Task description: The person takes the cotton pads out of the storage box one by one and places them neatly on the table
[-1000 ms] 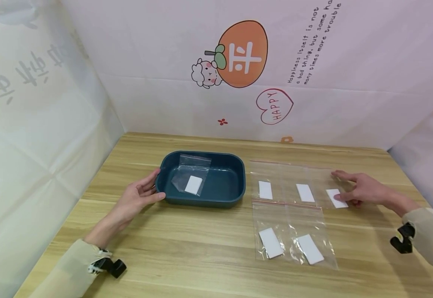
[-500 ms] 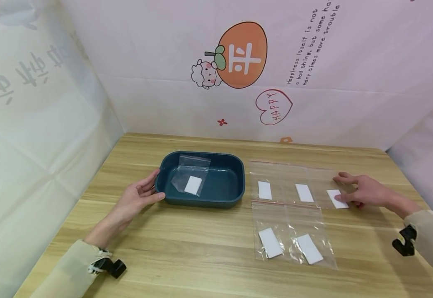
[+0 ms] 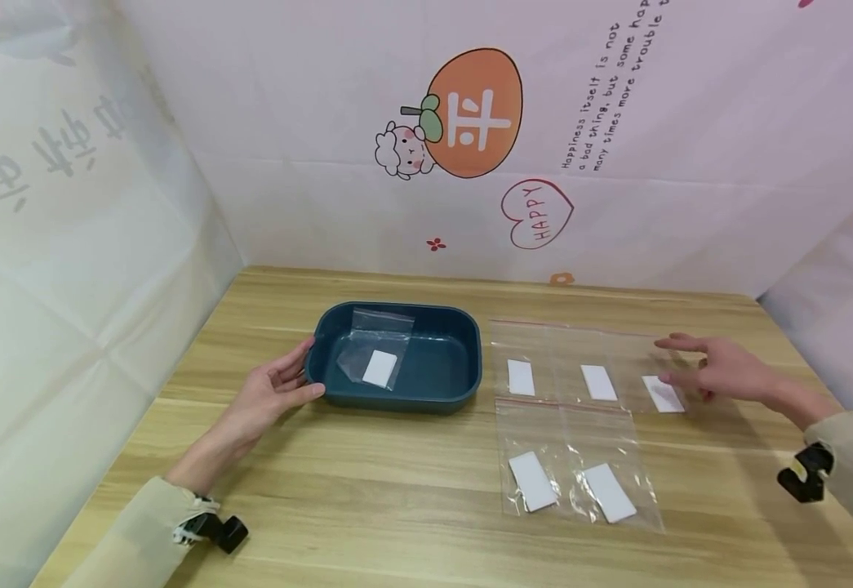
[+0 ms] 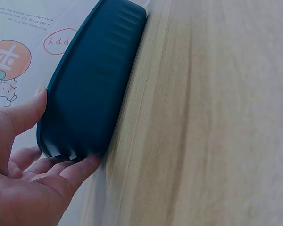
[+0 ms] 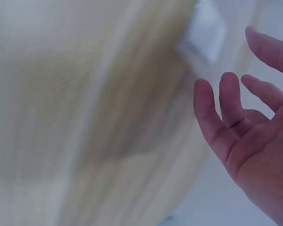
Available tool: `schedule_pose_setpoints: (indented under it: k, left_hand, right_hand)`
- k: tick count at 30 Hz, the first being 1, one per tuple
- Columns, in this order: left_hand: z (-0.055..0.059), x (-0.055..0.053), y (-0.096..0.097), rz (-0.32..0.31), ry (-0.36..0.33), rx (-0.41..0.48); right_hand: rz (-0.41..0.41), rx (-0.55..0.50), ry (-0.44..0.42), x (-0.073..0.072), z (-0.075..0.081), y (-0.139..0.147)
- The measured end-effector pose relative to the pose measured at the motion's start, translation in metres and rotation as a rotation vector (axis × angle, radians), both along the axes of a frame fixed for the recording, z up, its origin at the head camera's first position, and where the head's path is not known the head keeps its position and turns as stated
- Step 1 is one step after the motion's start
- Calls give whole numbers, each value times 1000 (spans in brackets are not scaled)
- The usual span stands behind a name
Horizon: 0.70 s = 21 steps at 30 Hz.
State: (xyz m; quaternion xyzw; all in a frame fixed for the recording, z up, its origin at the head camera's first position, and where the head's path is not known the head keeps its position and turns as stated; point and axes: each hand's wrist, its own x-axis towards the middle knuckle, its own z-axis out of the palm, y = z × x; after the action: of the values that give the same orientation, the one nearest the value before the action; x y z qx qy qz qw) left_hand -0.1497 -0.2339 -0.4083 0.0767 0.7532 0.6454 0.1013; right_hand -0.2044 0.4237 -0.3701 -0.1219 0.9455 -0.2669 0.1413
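Observation:
At the left, a dark teal rectangular tray [image 3: 433, 400] stands on the wooden table, with one clear zip bag [image 3: 382, 322] holding a white piece inside it. My left hand [image 3: 264, 400] rests against the tray's left end; in the left wrist view its thumb and relaxed fingers touch the tray wall [image 4: 89, 80]. To the right, several clear zip bags lie in two rows, each with a white rectangular piece. My right hand [image 3: 727, 371] hovers at the right end of the back row, fingers spread, by the rightmost bag's white piece [image 3: 667, 398]. In the right wrist view nothing sits between its fingers.
The front row has two bags, with a left white piece [image 3: 532, 480] and a right white piece [image 3: 610, 492]. In the back row lie a white piece [image 3: 521, 377] and another white piece [image 3: 599, 382]. A printed cloth backdrop [image 3: 308, 212] rises behind the table [image 3: 367, 506].
My right hand has lifted slightly off the rightmost bag, its fingers extending and its thumb drawing off the white piece. My left hand and the tray have stayed put.

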Motion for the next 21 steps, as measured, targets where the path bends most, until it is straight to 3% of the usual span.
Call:
schedule_pose_setpoints:
  k: [4, 10, 17, 21]
  left_hand:
    - [1, 0, 0, -1, 1, -11]
    - [2, 0, 0, 6, 2, -9]
    - [1, 0, -1, 6, 2, 3]
    - [0, -1, -1, 4, 4, 22]
  right_hand:
    - [16, 39, 61, 0, 24, -27]
    - [75, 64, 160, -6, 54, -93]
    - [75, -26, 223, -14, 67, -173]
    - [86, -133, 181, -17, 71, -215]
